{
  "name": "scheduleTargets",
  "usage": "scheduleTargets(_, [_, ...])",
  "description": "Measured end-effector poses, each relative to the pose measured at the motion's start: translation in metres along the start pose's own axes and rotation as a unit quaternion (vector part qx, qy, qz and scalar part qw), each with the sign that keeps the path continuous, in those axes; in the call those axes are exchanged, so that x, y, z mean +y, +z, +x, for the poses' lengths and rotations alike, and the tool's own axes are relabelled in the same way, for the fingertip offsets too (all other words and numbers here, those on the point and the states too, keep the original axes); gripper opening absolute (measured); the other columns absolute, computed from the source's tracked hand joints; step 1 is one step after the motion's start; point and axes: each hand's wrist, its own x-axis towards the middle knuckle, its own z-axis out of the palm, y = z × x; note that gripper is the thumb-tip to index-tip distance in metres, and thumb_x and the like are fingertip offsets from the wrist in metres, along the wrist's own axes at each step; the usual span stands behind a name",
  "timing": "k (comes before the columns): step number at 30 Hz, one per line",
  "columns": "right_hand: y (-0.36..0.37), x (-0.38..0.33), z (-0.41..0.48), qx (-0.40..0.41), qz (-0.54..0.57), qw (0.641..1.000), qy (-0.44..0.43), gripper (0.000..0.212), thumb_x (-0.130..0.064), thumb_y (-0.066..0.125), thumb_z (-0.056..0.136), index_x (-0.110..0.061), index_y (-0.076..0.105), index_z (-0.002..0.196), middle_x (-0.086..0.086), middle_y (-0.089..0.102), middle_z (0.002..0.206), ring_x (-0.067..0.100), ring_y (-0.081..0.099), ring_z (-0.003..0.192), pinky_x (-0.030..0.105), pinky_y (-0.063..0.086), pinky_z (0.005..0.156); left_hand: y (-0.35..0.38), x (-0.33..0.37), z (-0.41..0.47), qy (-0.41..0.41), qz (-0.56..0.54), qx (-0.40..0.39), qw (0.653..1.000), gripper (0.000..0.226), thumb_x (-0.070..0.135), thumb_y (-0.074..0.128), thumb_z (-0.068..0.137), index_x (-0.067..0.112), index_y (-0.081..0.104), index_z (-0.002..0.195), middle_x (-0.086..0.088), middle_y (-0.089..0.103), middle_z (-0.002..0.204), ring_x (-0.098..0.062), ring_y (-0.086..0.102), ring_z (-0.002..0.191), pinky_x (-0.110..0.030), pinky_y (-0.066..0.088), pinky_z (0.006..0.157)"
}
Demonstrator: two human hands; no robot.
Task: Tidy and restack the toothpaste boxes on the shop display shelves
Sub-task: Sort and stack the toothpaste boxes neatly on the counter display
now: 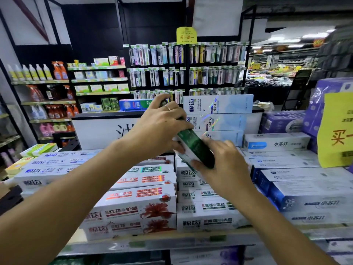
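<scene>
Toothpaste boxes [133, 209] lie in flat stacked rows below both grips. They look like light, stiff card with glossy faces, likely to slide on one another and dent at the corners. One dark green box [194, 144] is held tilted above the stacks. The left grip [162, 127] is wrapped over its far upper end and the right grip [223, 165] clasps its near lower end. Holding the long sides near the ends seems safest. The shelf [172, 242] edge runs beneath the grips, and toothbrush racks [187, 66] hang well beyond them.
</scene>
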Motion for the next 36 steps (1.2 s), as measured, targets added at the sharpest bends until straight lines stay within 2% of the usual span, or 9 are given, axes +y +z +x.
scheduleTargets(4, [0.0,0.017,-0.006,-0.035,0.141,0.985,0.09,0.036,-0.049,0.075,0.079,-0.029,0.067,0.108,-0.016,0.067,0.092,0.008,0.055,0.082,0.021,0.037,0.062,0.01,0.007,0.002,0.02,-0.027,0.071,0.997,0.06,0.049,0.083,0.072,0.026,0.069,0.126,-0.002,0.065,0.132,-0.03,0.047,0.136,-0.06,0.009,0.122])
scheduleTargets(8, [-0.004,0.028,-0.014,-0.082,0.367,0.9,0.221,0.042,-0.059,0.07,0.07,-0.03,0.071,0.1,-0.016,0.075,0.094,0.007,0.071,0.085,0.037,0.058,0.076,0.019,0.007,-0.009,-0.194,-0.215,0.126,0.949,0.086,0.035,0.082,0.079,0.029,0.037,0.152,0.003,0.043,0.153,-0.02,0.033,0.144,-0.051,0.027,0.119])
scheduleTargets(13, [0.001,0.039,-0.02,-0.1,0.468,0.84,0.254,0.012,-0.028,0.071,0.087,-0.026,0.074,0.098,-0.009,0.077,0.101,0.01,0.072,0.094,0.032,0.056,0.081,0.034,0.021,-0.016,-0.409,-0.627,-0.066,0.659,0.079,0.033,0.077,0.07,0.022,0.049,0.144,0.0,0.072,0.119,-0.017,0.069,0.11,-0.035,0.053,0.099])
scheduleTargets(15, [0.003,0.04,-0.02,-0.108,0.478,0.833,0.256,0.018,-0.03,0.072,0.085,-0.026,0.073,0.102,-0.008,0.076,0.102,0.011,0.072,0.094,0.025,0.058,0.074,0.047,0.031,-0.017,-0.405,-0.675,-0.089,0.611,0.055,0.029,0.077,0.074,0.025,0.062,0.127,-0.001,0.076,0.11,-0.017,0.072,0.104,-0.033,0.058,0.09])
scheduleTargets(18, [0.001,0.042,-0.019,-0.11,0.483,0.833,0.248,0.029,-0.035,0.072,0.078,-0.026,0.072,0.106,-0.009,0.076,0.104,0.01,0.072,0.096,0.022,0.056,0.072,0.059,0.045,-0.013,-0.395,-0.694,-0.08,0.596,0.027,0.026,0.076,0.079,0.03,0.067,0.104,-0.002,0.078,0.103,-0.019,0.074,0.098,-0.031,0.061,0.084])
scheduleTargets(21, [-0.003,0.047,-0.016,-0.082,0.504,0.822,0.251,0.027,-0.03,0.068,0.082,-0.024,0.07,0.108,-0.008,0.075,0.106,0.009,0.071,0.098,0.022,0.053,0.076,0.064,0.05,-0.01,-0.387,-0.687,-0.094,0.608,0.05,0.03,0.076,0.078,0.018,0.062,0.125,-0.007,0.078,0.104,-0.024,0.074,0.098,-0.036,0.06,0.089])
scheduleTargets(26, [-0.014,0.067,-0.017,-0.045,0.583,0.746,0.32,0.029,-0.026,0.059,0.089,-0.02,0.067,0.116,0.005,0.073,0.114,0.026,0.068,0.104,0.05,0.051,0.093,0.064,0.041,-0.012,-0.39,-0.645,-0.081,0.652,0.035,0.012,0.067,0.094,0.014,0.062,0.129,-0.01,0.077,0.104,-0.027,0.074,0.097,-0.035,0.06,0.089])
scheduleTargets(29, [-0.023,0.079,-0.019,-0.09,0.664,0.653,0.353,0.042,-0.037,0.058,0.088,-0.019,0.064,0.126,0.014,0.069,0.12,0.034,0.069,0.093,0.051,0.055,0.082,0.061,0.035,-0.008,-0.398,-0.625,-0.056,0.669,0.035,0.011,0.067,0.094,0.015,0.062,0.128,-0.01,0.077,0.104,-0.026,0.073,0.096,-0.033,0.06,0.086])
scheduleTargets(36, [-0.023,0.076,-0.027,-0.135,0.681,0.617,0.371,0.033,-0.035,0.056,0.093,-0.024,0.068,0.122,0.008,0.074,0.1,0.023,0.069,0.07,0.034,0.054,0.052,0.068,0.041,0.0,-0.393,-0.647,-0.052,0.652,0.066,0.009,0.071,0.09,0.025,0.044,0.148,-0.006,0.068,0.125,-0.021,0.071,0.102,-0.036,0.06,0.087])
